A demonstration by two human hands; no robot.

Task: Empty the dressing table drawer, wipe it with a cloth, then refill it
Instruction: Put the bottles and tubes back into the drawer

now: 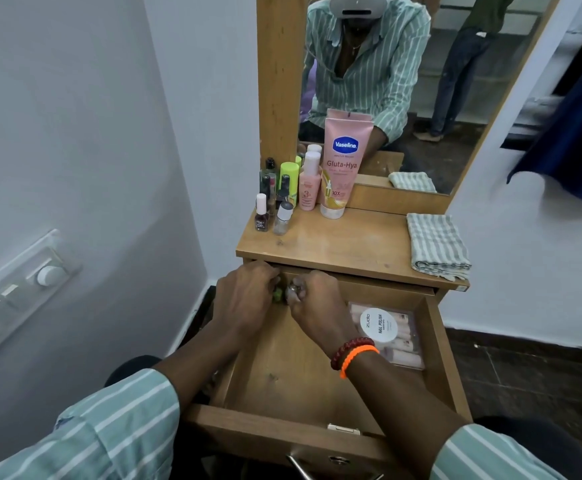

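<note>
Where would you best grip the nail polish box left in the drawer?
Pinch the nail polish box across its long side edges, coming from above. It lies flat on the drawer floor near the right wall, so only the top is open; the right hand is nearer.

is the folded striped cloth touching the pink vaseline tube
Apart. The head view shows bare wooden tabletop between the folded striped cloth and the pink Vaseline tube.

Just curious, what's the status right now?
Both hands gripping small items at drawer back. Nail polish box still inside. Cloth untouched.
</note>
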